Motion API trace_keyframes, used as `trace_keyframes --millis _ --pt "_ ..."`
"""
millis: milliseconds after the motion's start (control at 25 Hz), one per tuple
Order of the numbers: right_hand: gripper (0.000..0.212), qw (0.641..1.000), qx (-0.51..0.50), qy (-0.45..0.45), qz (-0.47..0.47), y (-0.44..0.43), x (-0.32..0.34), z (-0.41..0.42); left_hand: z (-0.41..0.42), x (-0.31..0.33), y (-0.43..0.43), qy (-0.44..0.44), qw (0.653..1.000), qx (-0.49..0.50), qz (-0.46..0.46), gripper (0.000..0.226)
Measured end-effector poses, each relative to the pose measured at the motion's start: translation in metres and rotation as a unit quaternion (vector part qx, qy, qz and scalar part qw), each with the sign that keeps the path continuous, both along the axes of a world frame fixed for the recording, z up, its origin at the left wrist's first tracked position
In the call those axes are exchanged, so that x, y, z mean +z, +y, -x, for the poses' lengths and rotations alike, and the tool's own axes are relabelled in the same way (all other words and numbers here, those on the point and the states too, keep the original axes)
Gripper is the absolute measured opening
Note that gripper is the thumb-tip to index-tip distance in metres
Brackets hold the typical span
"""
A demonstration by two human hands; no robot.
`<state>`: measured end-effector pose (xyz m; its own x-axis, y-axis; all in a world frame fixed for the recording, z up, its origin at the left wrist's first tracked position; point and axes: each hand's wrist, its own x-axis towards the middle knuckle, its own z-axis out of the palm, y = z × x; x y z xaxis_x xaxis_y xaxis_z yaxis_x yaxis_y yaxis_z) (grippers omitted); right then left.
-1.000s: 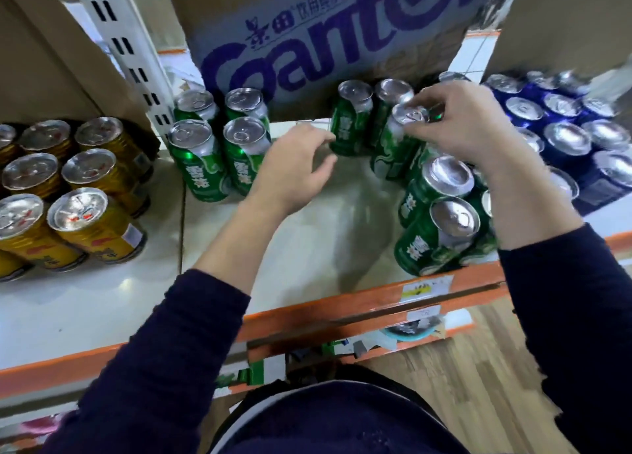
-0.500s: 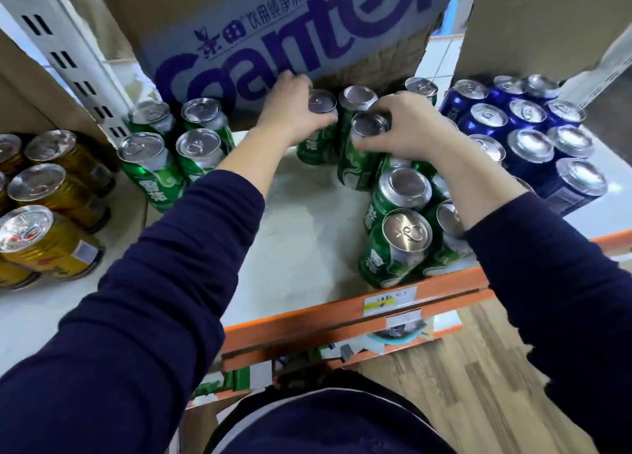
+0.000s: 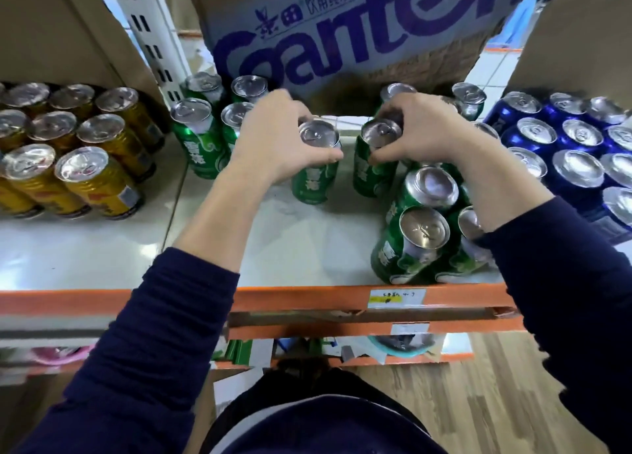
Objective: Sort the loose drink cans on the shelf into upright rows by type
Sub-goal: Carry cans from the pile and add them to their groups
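Between left hand and right hand, bare shelf to orange edge.

Upright green cans stand midway along the white shelf, gold cans at left, blue cans at right.

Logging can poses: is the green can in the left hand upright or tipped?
Upright: the can shows lid up, base down at the shelf; the left hand grips its top.

You see big purple letters like "Ganten" on the box, with "饮用纯净水" above. The green cans say "雪花". You cannot read the shelf tag.
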<state>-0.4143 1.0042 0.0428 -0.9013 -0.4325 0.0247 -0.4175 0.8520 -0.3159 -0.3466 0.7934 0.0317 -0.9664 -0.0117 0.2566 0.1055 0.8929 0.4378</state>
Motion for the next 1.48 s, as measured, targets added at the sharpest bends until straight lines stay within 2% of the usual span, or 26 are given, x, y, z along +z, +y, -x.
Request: trace_keyframes --millis 280,560,640,800,960,1280,1480 --pt "0.063 0.995 0.089 -0.041 -0.002 -0.046 0.023 -0.033 -0.056 -0.01 -0.06 -0.018 0.997 0.068 -0.037 0.044" --pt "0.061 0.992 0.087 -0.081 0.045 -0.093 0.013 -0.063 -0.074 -0.01 -0.12 0.011 0.994 0.098 -0.037 0.044" --pt "0.06 0.991 0.073 -0.079 0.074 -0.101 0.0 -0.07 -0.076 -0.015 -0.13 0.016 0.993 0.105 -0.048 0.05" --pt "0.077 0.992 0.011 -0.056 0.114 -0.111 -0.022 -0.079 -0.071 -0.02 -0.141 0.039 0.991 0.102 -0.081 0.055" --pt "0.079 0.985 -0.071 -0.022 0.153 -0.114 -0.036 -0.084 -0.061 -0.017 -0.148 0.021 0.992 0.078 -0.097 0.054" --pt "0.066 0.968 -0.098 -0.019 0.23 -0.108 -0.045 -0.094 -0.058 -0.026 -0.154 0.029 0.994 0.046 -0.091 0.051" --pt "0.057 0.96 -0.107 -0.007 0.257 -0.112 -0.046 -0.095 -0.061 -0.03 -0.153 0.06 0.991 0.07 -0.093 0.053"
